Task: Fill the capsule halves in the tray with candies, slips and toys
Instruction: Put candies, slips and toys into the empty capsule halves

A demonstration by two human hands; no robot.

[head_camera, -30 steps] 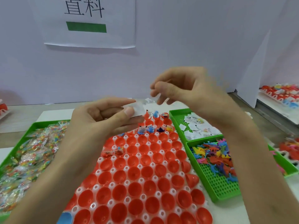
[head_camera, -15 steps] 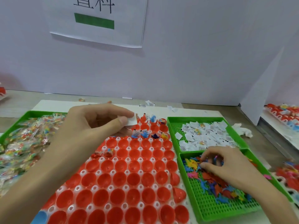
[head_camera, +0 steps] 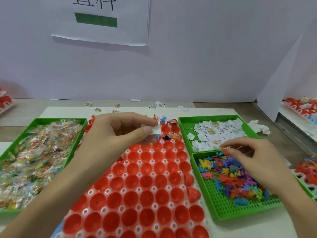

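Observation:
A white tray (head_camera: 153, 188) of red capsule halves (head_camera: 146, 180) lies in the middle; a few halves in the far rows (head_camera: 166, 137) hold items, the near ones look empty. My left hand (head_camera: 123, 129) hovers over the far rows and pinches a white paper slip (head_camera: 157, 130) between thumb and forefinger. My right hand (head_camera: 248, 153) is at the far edge of the toy tray (head_camera: 223, 217), fingertips pinched on a small red toy (head_camera: 225, 150) among the coloured toys (head_camera: 231, 176). Slips (head_camera: 219, 133) fill a green tray (head_camera: 205, 116) behind it. Wrapped candies (head_camera: 34, 152) fill the left green tray (head_camera: 42, 119).
Loose candies (head_camera: 97, 109) and slips (head_camera: 159, 105) lie on the white board behind the trays. A crumpled tissue (head_camera: 259, 128) sits to the right. More capsule trays stand at the far right (head_camera: 301, 105) and far left (head_camera: 5, 100). A white partition closes the back.
My right hand dropped from near the left hand to the toy tray, then drew back to its far edge with a toy. The left hand kept its slip and stayed over the far rows.

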